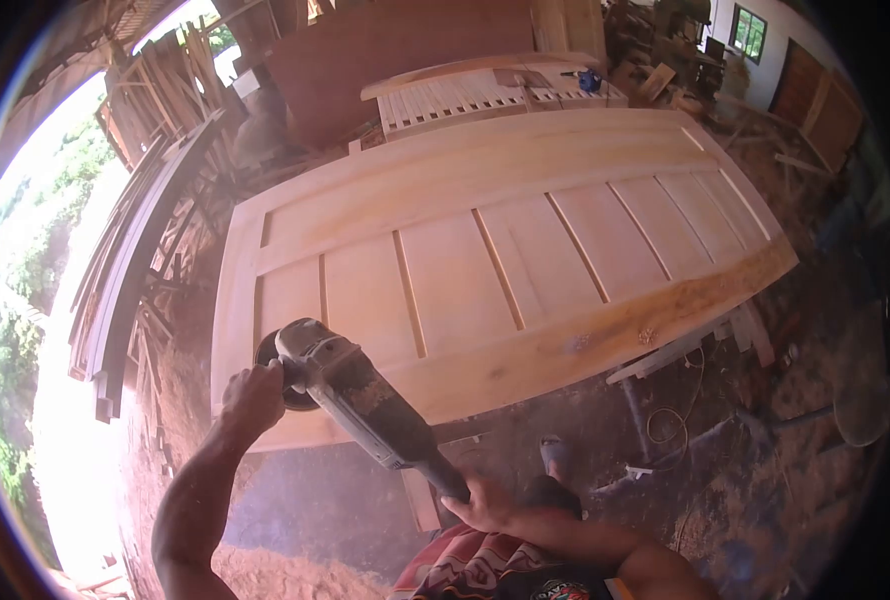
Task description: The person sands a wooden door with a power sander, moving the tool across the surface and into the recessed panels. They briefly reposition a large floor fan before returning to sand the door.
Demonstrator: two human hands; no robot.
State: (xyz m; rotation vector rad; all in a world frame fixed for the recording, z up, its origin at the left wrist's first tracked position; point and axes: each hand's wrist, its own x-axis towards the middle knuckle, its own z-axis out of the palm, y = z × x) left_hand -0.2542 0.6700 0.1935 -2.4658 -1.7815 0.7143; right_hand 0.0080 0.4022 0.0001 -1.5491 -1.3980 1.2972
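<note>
An angle grinder (365,402) with a dusty dark body lies across the view, its head over the near left corner of a large wooden panel (535,365). My left hand (255,396) is closed at the grinder's head, on the side handle. At the other end, my right hand (487,503) wraps round the rear grip, close to my body. The round disc shows in part beside the head, low over the wood. Long grooves divide the panel's middle into several raised strips, and a darker grain streak runs along its near edge.
Behind the panel stands a slatted wooden piece (455,105) with a blue tool (589,80) on it. Stacked planks (135,270) line the left side. A pale cord (680,425) hangs at the right, above the dusty floor. Sawdust (295,575) is heaped near my feet.
</note>
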